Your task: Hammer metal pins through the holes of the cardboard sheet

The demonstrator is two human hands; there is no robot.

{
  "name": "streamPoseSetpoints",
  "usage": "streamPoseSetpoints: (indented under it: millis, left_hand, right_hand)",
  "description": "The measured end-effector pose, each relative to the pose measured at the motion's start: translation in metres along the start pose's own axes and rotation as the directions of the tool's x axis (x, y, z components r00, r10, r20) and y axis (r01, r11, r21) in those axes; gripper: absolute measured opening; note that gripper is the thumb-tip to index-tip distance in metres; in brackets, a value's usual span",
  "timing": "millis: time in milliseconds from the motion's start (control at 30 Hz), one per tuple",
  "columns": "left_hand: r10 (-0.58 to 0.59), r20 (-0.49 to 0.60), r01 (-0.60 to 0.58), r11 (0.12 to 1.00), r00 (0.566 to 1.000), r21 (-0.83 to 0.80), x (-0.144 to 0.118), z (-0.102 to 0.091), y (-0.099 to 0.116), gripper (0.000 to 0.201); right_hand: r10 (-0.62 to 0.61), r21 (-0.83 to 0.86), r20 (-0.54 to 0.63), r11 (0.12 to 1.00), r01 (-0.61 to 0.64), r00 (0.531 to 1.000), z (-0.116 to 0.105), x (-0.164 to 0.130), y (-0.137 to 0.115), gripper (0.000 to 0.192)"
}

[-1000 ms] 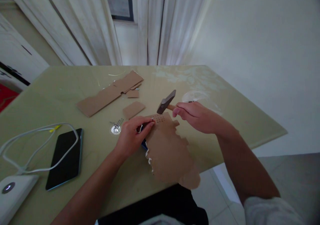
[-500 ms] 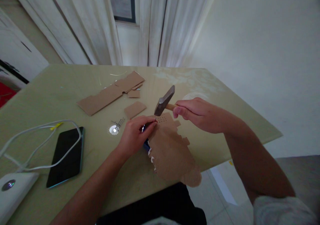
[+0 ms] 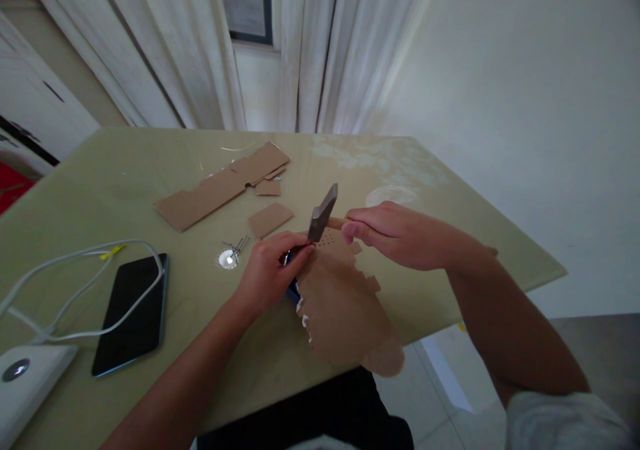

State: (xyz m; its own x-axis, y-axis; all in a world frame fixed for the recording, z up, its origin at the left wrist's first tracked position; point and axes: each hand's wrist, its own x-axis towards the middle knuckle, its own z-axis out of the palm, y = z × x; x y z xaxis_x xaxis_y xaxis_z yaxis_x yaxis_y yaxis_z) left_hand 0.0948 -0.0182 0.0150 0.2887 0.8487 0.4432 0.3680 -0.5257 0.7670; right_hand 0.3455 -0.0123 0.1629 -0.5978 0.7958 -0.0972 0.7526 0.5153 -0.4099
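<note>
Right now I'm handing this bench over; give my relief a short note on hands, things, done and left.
Right hand grips the hammer, head down by the cardboard sheet.
Left hand pinches something small at the sheet's near-top edge, under the hammer head; a nail cannot be made out.
Done: a patch of small holes in the sheet.
Left: loose nails lie on the table.

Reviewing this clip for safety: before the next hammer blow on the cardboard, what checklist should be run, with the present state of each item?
1. Right hand grips hammer handle: ok.
2. Left hand steadies cardboard piece: ok.
3. Left fingertips away from hammer head: not ok, right beside it.
4. Nail upright under head: cannot tell.
5. Cardboard fully on table: not ok, overhangs near edge.
6. Spare nails outside strike zone: ok.
</note>
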Motion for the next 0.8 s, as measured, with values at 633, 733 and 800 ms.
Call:
streamPoseSetpoints:
  millis: [633, 733, 800]
  left_hand:
    - [0.006, 0.003, -0.006, 1.0, 1.0, -0.004, 0.0, -0.0005, -0.0007, 0.015]
    - [0.007, 0.012, -0.007, 1.0, 1.0, 0.006, 0.0001, -0.0012, -0.0001, 0.014]
    - [0.0, 0.011, 0.0, 1.0, 1.0, 0.006, 0.0003, -0.0014, 0.0003, 0.014]
  right_hand:
    - [-0.037, 0.078, -0.07, 0.996, 0.042, 0.997, -0.0005, -0.0023, -0.0023, 0.046]
    - [-0.039, 0.073, 0.0, 0.997, 0.039, 0.999, 0.0014, -0.001, -0.003, 0.043]
    - [-0.042, 0.042, 0.016, 0.998, 0.041, 0.999, 0.0006, -0.0012, -0.0036, 0.042]
